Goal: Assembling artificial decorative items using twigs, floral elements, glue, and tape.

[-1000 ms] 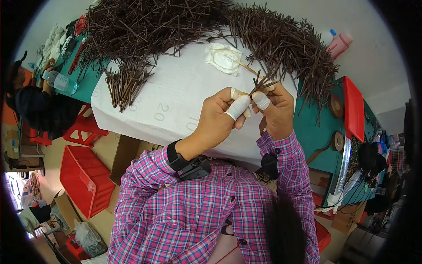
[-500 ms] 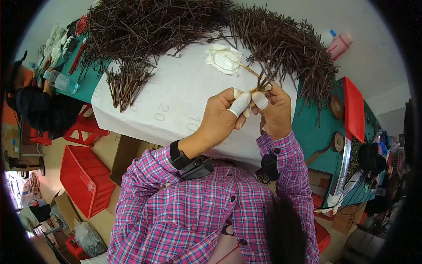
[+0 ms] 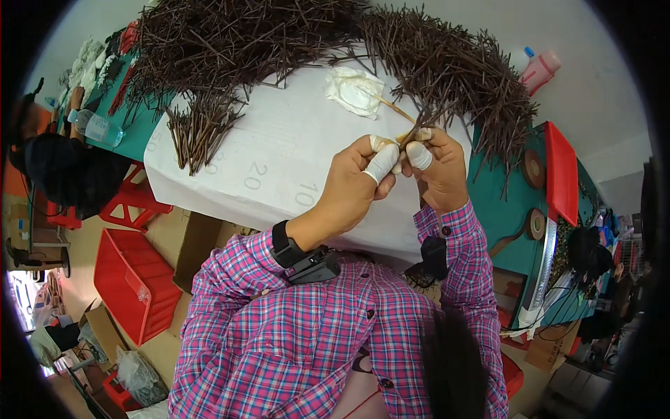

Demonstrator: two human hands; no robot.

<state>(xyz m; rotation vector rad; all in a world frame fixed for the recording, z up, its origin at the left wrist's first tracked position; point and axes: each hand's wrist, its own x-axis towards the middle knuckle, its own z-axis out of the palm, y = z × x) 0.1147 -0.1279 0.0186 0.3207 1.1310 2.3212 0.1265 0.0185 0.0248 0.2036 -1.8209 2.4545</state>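
Pinching a twig (image 3: 416, 128), now leaning farther right, left hand (image 3: 354, 176) and right hand (image 3: 442, 177) meet near the right edge of the sheet (image 3: 296, 136), bare leftward.

From my end I get even, moderately bright light that seems to fall from above, with soft, faint shadows. The white sheet (image 3: 279, 119) reads pale grey rather than burnt out, while the twig pile (image 3: 241, 42) sinks so dark that I lose single stems in its depth. A metal strip (image 3: 550, 251) glints at right, and a patch at the lower-left rim (image 3: 22, 297) washes out to white. The fingers (image 3: 382, 163) look reasonably sharp to me; the dark hair (image 3: 453, 366) low in view is blurred. My fisheye bends the counter (image 3: 506, 220), and the corners go black.
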